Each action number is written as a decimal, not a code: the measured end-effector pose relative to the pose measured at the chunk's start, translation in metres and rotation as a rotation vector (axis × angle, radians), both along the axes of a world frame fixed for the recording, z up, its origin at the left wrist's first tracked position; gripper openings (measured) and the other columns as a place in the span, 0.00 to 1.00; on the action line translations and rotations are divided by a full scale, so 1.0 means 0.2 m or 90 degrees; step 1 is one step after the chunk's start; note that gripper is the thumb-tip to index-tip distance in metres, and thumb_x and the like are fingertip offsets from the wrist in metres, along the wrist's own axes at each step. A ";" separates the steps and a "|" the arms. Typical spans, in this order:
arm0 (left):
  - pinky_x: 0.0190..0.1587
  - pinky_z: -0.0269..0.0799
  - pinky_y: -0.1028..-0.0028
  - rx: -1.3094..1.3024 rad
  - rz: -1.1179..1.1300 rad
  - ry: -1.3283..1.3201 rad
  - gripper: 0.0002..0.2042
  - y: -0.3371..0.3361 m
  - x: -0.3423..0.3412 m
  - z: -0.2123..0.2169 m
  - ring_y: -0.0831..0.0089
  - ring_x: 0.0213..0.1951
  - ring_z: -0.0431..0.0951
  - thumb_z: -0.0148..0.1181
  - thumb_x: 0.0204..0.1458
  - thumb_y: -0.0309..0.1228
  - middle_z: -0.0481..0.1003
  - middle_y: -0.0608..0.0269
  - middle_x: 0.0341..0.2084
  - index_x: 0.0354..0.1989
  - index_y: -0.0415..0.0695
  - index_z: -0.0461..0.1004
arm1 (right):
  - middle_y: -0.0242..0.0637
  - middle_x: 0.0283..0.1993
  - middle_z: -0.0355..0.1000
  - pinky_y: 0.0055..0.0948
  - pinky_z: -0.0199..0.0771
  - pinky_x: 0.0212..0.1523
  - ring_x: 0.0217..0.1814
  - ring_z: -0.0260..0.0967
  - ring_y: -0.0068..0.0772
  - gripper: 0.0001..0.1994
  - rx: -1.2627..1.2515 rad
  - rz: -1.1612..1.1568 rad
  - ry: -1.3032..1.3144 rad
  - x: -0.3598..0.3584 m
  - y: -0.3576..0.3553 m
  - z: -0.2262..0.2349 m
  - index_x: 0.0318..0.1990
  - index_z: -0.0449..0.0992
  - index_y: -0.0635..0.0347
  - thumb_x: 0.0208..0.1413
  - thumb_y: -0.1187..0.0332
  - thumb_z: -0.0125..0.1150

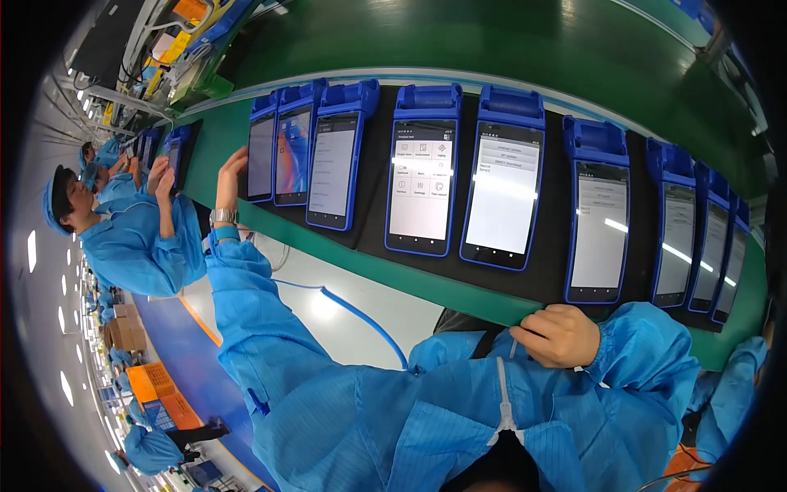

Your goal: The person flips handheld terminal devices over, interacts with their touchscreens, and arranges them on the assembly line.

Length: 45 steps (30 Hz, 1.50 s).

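Your handheld devices (428,102): blue plastic housings, smooth, low sheen; screens (501,197) glossy, glass-like, streaked with reflected light. Black mat (374,193) beneath: matt. Your counter (393,272): smooth green along near edge. Far green surface (492,41): glossy, reflecting lamps. Your jacket (258,307): thin wrinkled cloth, finely striped. Your left wristband (224,216): shiny metal. Cord (361,316): smooth blue plastic.

Wider gaps: black mat (553,213) shows on both sides of the central pair of terminals (502,193), leaving room for fingers.
Left trio (293,156): packed nearly edge to edge; left hand (234,168) fills the space just beside its outer side.
Right-end trio (709,254): similarly crowded.
Near tabletop (377,264) edge: right hand (557,336) blocks one stretch.
Below edge: blue cord (365,316) crosses.
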State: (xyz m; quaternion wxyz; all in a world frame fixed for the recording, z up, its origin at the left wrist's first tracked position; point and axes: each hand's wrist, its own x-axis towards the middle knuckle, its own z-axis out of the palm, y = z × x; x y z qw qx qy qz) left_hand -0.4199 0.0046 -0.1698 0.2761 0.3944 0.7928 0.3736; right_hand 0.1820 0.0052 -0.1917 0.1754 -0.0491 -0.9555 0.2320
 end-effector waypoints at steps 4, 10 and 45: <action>0.61 0.48 0.71 0.050 -0.026 0.157 0.31 0.11 -0.04 -0.10 0.61 0.63 0.52 0.50 0.52 0.44 0.53 0.48 0.61 0.60 0.37 0.56 | 0.37 0.30 0.69 0.23 0.71 0.27 0.26 0.68 0.28 0.12 0.000 -0.006 -0.003 0.00 0.00 -0.02 0.35 0.73 0.63 0.38 0.73 0.60; 0.62 0.47 0.70 0.007 -0.221 0.327 0.28 0.26 -0.30 -0.24 0.59 0.62 0.52 0.43 0.56 0.46 0.52 0.50 0.62 0.62 0.43 0.54 | 0.36 0.32 0.66 0.26 0.67 0.32 0.32 0.68 0.31 0.12 0.038 -0.022 0.087 0.03 -0.05 -0.05 0.36 0.70 0.60 0.42 0.68 0.52; 0.62 0.51 0.63 0.161 0.161 0.132 0.26 0.13 0.22 -0.20 0.56 0.58 0.59 0.35 0.58 0.42 0.57 0.49 0.59 0.64 0.47 0.47 | 0.40 0.30 0.72 0.27 0.67 0.36 0.33 0.67 0.28 0.14 -0.318 -1.222 0.302 1.76 -0.06 -0.07 0.38 0.71 0.71 0.54 0.65 0.52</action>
